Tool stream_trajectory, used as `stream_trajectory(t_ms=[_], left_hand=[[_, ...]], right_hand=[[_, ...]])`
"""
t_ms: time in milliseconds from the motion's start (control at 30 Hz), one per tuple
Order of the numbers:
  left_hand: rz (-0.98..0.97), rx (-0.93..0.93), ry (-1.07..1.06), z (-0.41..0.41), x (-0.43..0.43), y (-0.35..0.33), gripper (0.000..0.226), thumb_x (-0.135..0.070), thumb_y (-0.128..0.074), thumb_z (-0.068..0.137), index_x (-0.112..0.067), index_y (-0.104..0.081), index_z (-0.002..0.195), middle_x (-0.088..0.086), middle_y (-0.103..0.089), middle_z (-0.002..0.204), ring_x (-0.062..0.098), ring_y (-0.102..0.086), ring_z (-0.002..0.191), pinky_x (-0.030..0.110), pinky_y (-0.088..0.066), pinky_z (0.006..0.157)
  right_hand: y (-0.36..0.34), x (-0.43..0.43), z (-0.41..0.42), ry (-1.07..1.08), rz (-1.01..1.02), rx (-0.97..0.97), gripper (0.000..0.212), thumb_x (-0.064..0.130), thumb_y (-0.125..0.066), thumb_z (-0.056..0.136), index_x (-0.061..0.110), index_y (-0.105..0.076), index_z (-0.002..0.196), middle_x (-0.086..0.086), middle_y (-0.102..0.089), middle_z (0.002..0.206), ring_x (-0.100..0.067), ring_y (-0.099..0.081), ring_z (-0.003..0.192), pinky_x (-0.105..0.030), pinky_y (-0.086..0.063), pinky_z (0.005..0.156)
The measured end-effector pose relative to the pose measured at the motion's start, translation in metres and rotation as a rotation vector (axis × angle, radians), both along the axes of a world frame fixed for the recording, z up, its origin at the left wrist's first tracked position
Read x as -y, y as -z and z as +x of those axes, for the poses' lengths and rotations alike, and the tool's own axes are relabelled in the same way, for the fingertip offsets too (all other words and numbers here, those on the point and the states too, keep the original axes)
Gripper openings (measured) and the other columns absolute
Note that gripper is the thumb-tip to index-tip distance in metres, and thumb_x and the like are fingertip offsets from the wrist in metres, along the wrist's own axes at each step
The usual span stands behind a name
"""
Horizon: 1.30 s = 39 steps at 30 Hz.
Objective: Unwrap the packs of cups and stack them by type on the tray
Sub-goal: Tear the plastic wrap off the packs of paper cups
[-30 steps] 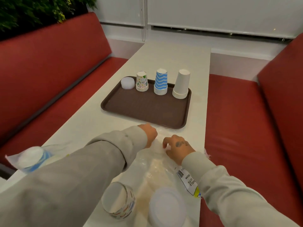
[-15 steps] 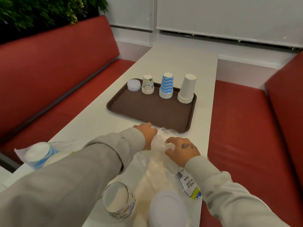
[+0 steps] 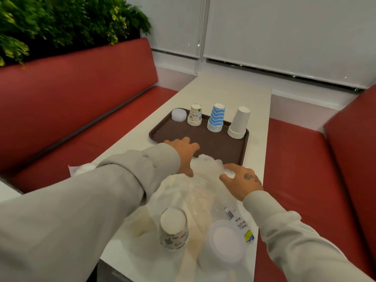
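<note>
touching clear wrap (image 3: 200,192): left hand (image 3: 184,154) splayed wide, right hand (image 3: 242,181) pinching its crumpled edge.

Both arms are reaching forward in light grey sleeves (image 3: 105,200), one coming in from the bottom left, the other from the bottom right. The left hand (image 3: 184,152) is palm down, fingers straight and spread, thumb angled back toward the body. The right hand (image 3: 242,181) is knuckles up with fingers bent, thumb and forefinger close together. Can't tell if they're actually pinching anything.
</note>
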<state>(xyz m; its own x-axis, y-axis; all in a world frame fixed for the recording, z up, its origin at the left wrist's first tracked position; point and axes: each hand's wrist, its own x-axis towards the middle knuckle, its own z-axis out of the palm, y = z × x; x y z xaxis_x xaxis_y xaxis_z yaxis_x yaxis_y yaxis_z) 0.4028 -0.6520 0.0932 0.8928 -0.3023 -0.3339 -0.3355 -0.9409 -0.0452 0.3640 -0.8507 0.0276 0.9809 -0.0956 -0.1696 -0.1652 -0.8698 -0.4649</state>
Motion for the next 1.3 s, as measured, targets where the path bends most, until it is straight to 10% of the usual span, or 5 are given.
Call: stream_trajectory(t_ms=[533,1300], left_hand=[[-0.387,0.153,-0.017,-0.069,-0.072,-0.053,0.066,-0.051,-0.074,0.080,-0.028,-0.051,0.137,-0.001,-0.054,0.131,0.023,-0.055,0.117,0.037,-0.048,0.095],[-0.764,0.033,-0.280,-0.145,-0.206,-0.002,0.064,-0.033,-0.076,0.076,-0.030,-0.052,0.135,-0.006,-0.060,0.121,0.013,-0.059,0.109,0.035,-0.050,0.098]], right_hand=[[-0.081,-0.078,-0.048,-0.179,0.048,0.222,0.028,0.040,-0.063,0.088,0.034,-0.068,0.114,0.015,-0.067,0.102,-0.018,-0.059,0.112,-0.041,-0.049,0.101],[-0.080,-0.215,-0.116,-0.305,0.133,0.195,0.040,0.047,-0.074,0.080,0.037,-0.063,0.117,0.006,-0.061,0.118,-0.018,-0.064,0.101,-0.037,-0.055,0.086]])
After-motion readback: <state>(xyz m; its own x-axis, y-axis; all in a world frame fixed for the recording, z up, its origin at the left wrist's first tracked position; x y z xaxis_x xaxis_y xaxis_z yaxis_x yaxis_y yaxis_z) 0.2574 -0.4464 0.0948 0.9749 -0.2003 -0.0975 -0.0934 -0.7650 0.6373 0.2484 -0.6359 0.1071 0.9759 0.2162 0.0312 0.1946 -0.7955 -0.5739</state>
